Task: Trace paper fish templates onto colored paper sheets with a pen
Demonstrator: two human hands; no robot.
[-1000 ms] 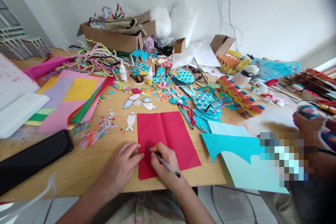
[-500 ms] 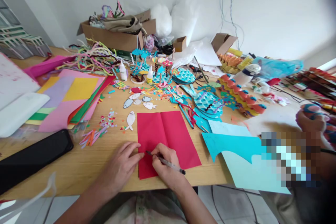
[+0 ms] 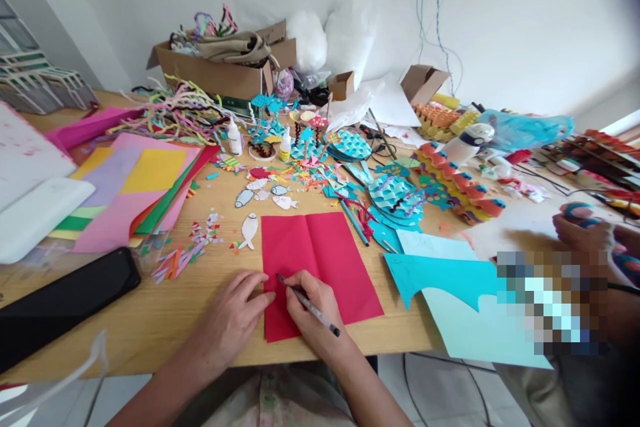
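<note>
A red sheet of paper (image 3: pixel 345 273) with a fold line down it lies on the table in front of me. My right hand (image 3: pixel 313 310) rests on its lower part, fingers closed around a pen (image 3: pixel 317 313) whose tip meets the left half of the sheet. My left hand (image 3: pixel 243 310) lies at the sheet's left edge, fingers stretched out and fingertips on the paper. Just above the sheet's left corner is a white paper fish (image 3: pixel 249 231), with several smaller paper fish (image 3: pixel 285 202) beyond it. Any mark from the pen is too faint to make out.
Left are stacked coloured papers (image 3: pixel 150 170) and a black phone (image 3: pixel 75 307). Glue bottles (image 3: pixel 234 137), paper scraps and turquoise paper crafts (image 3: pixel 395 193) spread behind. Blue paper pieces (image 3: pixel 440 277) lie right, near another person's hand (image 3: pixel 583 237) holding scissors (image 3: pixel 577 211).
My right hand has tilted the pen, and its tip has moved slightly up and left on the red paper. My left hand stays put. The other person's hand shifted a little left.
</note>
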